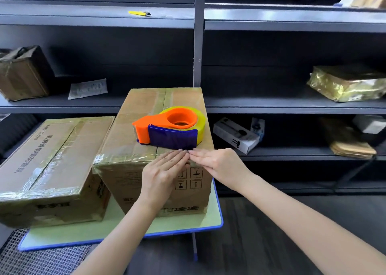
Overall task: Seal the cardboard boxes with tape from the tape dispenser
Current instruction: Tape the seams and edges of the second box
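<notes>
Item 1. Upright cardboard box (146,116), centre of frame, standing on a small blue-rimmed table (183,224). Glossy tape runs along its top seam and over the near top edge.

Item 2. Tape dispenser (169,126), orange and dark blue with a yellowish roll. It lies flat on the box top, just behind the fingertips, probably parked there to free both hands while staying in reach.

Item 3. Left hand (163,174), lower centre. Flat, fingers straight, laid up the front face to the near top edge. It grasps nothing and appears to be pressing tape down.

Item 4. Right hand (217,166), right of centre. Fingers likewise extended and empty, tips touching the left hand's at the edge, seemingly smoothing the same strip.

Item 5. Second cardboard box (52,159), lower left, heavily taped, beside the first on the table.

Item 6. Dark shelving (197,44) behind, with a yellow utility knife (139,13) at upper centre.
</notes>
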Tool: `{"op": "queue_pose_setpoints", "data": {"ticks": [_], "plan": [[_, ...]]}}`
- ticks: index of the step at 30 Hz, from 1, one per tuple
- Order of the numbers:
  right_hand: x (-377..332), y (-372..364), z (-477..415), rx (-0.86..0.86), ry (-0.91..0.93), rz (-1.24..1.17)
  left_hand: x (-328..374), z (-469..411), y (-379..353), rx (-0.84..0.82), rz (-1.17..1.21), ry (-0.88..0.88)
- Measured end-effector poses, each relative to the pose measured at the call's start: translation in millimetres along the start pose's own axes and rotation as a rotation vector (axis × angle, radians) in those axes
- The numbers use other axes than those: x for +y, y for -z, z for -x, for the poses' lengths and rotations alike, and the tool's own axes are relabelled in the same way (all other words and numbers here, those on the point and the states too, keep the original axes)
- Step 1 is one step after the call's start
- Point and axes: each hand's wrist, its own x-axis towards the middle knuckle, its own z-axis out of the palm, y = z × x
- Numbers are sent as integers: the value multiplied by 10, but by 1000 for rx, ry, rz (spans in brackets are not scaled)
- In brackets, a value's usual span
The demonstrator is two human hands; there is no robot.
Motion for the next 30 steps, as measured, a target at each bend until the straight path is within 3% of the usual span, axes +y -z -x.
{"op": "queue_pose_setpoints", "data": {"ticks": [3,7,13,23,30], "plan": [[32,154,-19,-19,-64,-111,61,-60,56,5,18,40],[154,382,9,18,-63,13,143,-149,93,7,30,46],[271,347,57,-158,-85,15,333,-348,-124,-3,73,-24],[277,403,55,-270,-193,-37,368,-260,-318,93,-4,-58],[247,449,-54,-340,-211,2,387,-236,-277,61,14,-32]]}}
